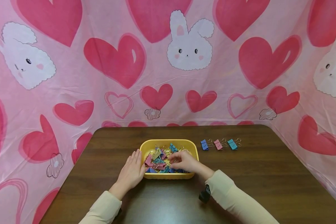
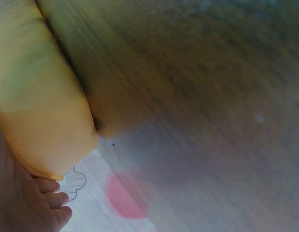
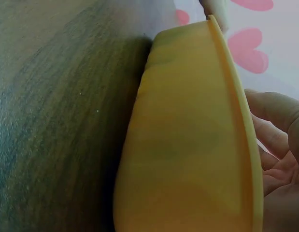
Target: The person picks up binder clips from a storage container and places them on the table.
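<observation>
A yellow plastic tray (image 1: 172, 176) holds a jumble of colourful binder clips (image 1: 158, 161). My left hand (image 1: 131, 169) lies with straight fingers along the tray's left end, touching its rim. In the left wrist view, part of that hand (image 2: 40, 208) shows beside the yellow wall (image 2: 48, 96). My right hand (image 1: 184, 161) reaches over the right side of the tray, fingers bent loosely down above the clips, thumb apart from the forefinger. From the right wrist, its fingers (image 3: 275, 108) show beyond the rim, which hides the fingertips; no clip is visible between them.
To the right of the tray, a blue binder clip (image 1: 204, 145), a pink one (image 1: 218, 144) and a teal one (image 1: 232, 144) lie in a row on the dark wooden table (image 1: 254, 174). A pink cloth with hearts and rabbits (image 1: 156, 62) hangs behind the table and at both sides.
</observation>
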### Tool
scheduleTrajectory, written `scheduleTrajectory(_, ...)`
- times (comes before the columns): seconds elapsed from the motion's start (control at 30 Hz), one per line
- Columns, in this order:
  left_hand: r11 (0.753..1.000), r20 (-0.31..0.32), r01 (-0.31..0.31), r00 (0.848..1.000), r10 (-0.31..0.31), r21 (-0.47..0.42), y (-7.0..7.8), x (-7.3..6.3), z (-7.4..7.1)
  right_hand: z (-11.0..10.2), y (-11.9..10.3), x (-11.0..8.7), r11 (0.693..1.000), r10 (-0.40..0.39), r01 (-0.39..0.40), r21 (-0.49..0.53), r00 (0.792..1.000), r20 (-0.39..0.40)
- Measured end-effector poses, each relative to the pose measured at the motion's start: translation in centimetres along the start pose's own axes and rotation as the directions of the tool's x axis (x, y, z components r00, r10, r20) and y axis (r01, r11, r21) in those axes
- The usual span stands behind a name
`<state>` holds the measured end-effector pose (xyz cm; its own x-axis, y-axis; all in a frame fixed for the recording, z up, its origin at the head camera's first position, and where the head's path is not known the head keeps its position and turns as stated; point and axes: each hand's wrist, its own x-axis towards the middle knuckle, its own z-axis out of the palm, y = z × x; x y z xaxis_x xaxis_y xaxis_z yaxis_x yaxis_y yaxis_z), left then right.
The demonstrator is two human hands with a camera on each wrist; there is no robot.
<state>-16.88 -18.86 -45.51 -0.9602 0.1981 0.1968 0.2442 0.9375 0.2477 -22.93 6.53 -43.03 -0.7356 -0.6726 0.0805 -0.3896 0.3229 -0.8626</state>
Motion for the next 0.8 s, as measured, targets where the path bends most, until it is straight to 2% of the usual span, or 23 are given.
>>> scheduleTrajectory(0.13, 1.000, 0.003, 0.000, 1.000, 0.000, 0.001, 0.0, 0.0, -0.1, 0.4, -0.1, 0.2, 0.999, 0.030, -0.030, -0.019, 1.000, 0.007)
scheduleTrajectory(0.37, 1.000, 0.011, 0.008, 1.000, -0.008, -0.008, 0.2, 0.0, -0.3, 1.3, 0.1, 0.4, 0.998, -0.017, 0.019, -0.056, 0.999, 0.028)
scheduleTrajectory(0.53, 1.000, 0.005, 0.006, 1.000, -0.006, 0.000, 0.2, 0.0, -0.3, 1.8, 0.2, 0.5, 0.992, -0.026, 0.024, -0.122, 1.000, -0.015)
scheduleTrajectory(0.8, 1.000, 0.009, 0.006, 1.000, -0.006, -0.004, 0.1, 0.1, -0.3, 1.8, 0.1, 0.4, 0.992, -0.012, 0.001, -0.122, 0.996, -0.090)
